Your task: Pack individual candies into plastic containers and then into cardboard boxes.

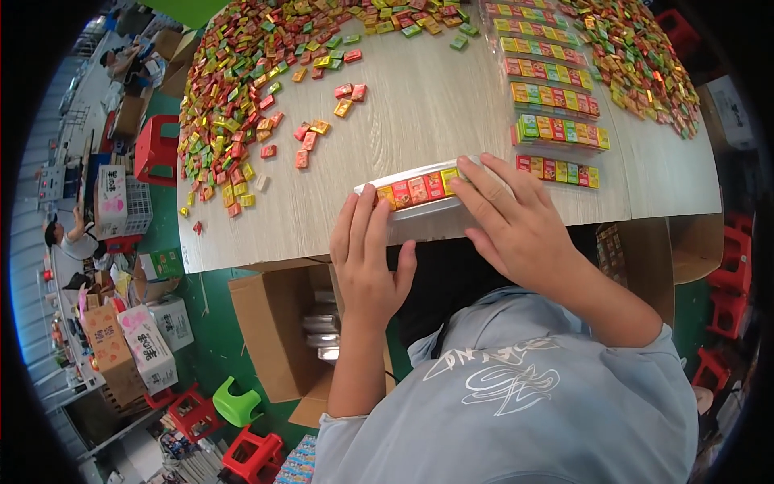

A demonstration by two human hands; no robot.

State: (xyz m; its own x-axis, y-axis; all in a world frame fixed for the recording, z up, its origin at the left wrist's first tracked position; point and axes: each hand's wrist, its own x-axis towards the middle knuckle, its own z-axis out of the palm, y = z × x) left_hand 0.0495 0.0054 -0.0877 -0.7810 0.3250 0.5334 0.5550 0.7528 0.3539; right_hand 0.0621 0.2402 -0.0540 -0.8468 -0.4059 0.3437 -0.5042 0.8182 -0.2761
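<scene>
A shallow silver tray lies near the table's front edge, slightly tilted across my view. Inside it sits a row of small wrapped candies in red, orange and yellow. The fingers of my left hand are stretched out onto the tray's left end, the thumb apart. My right hand lies over the right end, fingers extended across the row and thumb spread below. Its fingers hide that end of the row. To the right, several clear packs of candies are lined up in a column.
Loose candies are heaped at the table's left and far side, another heap at the far right. Below the edge, an open cardboard box holds silver trays. A green stool and red stools stand on the floor.
</scene>
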